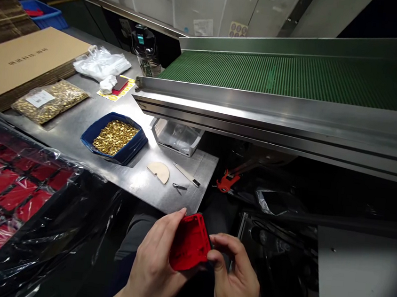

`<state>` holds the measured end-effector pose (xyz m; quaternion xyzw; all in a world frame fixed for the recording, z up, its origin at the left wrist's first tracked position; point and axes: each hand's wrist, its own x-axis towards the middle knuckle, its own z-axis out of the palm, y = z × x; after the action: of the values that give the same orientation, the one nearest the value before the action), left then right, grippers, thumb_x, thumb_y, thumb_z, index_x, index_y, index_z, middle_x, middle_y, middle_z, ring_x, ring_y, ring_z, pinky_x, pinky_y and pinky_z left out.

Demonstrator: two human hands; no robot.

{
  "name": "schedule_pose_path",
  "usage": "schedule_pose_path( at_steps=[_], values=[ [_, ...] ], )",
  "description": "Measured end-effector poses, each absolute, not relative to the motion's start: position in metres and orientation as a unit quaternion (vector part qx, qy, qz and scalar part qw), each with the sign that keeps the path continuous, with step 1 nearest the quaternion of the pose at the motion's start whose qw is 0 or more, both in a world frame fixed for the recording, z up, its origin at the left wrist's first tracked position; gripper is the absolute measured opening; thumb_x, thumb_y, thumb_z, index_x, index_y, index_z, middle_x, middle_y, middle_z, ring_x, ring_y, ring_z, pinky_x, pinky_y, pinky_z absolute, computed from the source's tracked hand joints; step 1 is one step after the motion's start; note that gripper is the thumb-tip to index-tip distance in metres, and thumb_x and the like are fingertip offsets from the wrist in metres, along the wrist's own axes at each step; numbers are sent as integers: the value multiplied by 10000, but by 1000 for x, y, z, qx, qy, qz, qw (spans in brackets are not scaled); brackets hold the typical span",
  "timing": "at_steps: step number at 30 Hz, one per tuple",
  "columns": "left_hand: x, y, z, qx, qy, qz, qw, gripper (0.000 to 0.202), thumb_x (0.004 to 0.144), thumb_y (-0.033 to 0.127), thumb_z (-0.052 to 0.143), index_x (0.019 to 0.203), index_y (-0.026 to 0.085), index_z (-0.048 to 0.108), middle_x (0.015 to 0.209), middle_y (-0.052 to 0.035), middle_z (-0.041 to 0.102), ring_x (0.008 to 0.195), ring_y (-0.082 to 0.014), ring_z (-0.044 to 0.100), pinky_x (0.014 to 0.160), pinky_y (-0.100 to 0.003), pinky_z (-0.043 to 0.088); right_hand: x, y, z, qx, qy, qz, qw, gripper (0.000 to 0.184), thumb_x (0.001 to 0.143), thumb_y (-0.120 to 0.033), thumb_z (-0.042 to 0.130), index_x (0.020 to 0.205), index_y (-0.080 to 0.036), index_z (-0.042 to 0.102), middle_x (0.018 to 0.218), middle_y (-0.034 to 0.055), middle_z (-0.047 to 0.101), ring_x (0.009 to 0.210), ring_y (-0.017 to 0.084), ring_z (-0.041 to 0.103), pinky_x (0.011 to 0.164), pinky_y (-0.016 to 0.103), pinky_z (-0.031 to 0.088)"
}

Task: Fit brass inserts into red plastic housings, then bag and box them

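A small red plastic housing (190,247) with a dark outer edge is held up over my lap, its hollow inside facing me. My left hand (157,253) wraps around its left side and underside. On the other side, my right hand (235,275) pinches the right edge between thumb and fingers. Ahead on the metal table (127,183) stands a blue bin (127,155) full of small brass-coloured parts (115,137). Nearer to my hands lie a beige half-round piece (159,171), a nail clipper (179,186) and a flat pale knife-like tool (187,174).
A green conveyor belt (263,72) with a metal side rail runs across the right. Red pieces (13,190) lie under plastic film at left. Behind are cardboard sheets (30,60), a bag of brass parts (51,100), a bottle (147,51) and a clear bin (176,137).
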<state>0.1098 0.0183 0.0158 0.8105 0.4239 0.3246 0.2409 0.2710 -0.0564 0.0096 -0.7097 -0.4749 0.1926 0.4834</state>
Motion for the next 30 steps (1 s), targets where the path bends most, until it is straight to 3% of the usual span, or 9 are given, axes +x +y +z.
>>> schedule_pose_path(
  at_steps=[5,11,17,21,25,27,30],
  values=[
    [112,19,16,812,422,329,234,808,829,475,783,1460,127,417,1280,-186,642,1167,-302,656,982,-404,590,271,-57,9,-716,-478,179,475,183,943,-417,676,951,-234,671,875,4,674,810,141,674,743,189,541],
    [111,17,15,812,429,313,243,797,835,453,781,1458,115,417,1289,-187,631,1179,-293,646,999,-395,578,270,-56,9,-716,-481,180,474,179,968,-384,646,1073,-242,675,1022,27,708,941,158,697,837,205,542],
    [110,15,9,806,444,296,256,866,811,487,793,1480,121,384,1304,-179,623,1189,-294,636,1005,-389,568,270,-55,12,-728,-468,178,468,135,959,-348,648,894,-230,645,831,-10,668,781,134,669,716,183,527],
    [111,16,6,808,445,289,254,888,794,458,812,1486,117,373,1320,-178,614,1217,-297,615,1025,-387,551,271,-55,11,-747,-444,194,455,146,1005,-343,555,1011,-254,670,932,-8,726,855,128,713,763,167,549],
    [112,15,6,811,449,283,246,861,797,403,814,1485,123,379,1317,-169,618,1217,-297,613,1033,-393,543,278,-53,12,-734,-453,292,413,270,1049,-357,466,1212,-294,673,1063,2,780,935,150,758,767,180,583],
    [112,15,5,813,452,282,234,810,823,397,788,1477,125,394,1306,-168,624,1203,-296,620,1022,-396,548,281,-51,14,-723,-496,293,382,281,1052,-371,466,1189,-292,698,1047,8,787,909,162,762,735,193,583],
    [113,14,5,818,452,277,224,769,854,423,752,1470,125,403,1297,-171,627,1192,-296,624,1006,-396,553,287,-51,18,-698,-581,198,369,234,1032,-360,521,1051,-261,732,956,12,781,844,172,743,760,234,557]
  ],
)
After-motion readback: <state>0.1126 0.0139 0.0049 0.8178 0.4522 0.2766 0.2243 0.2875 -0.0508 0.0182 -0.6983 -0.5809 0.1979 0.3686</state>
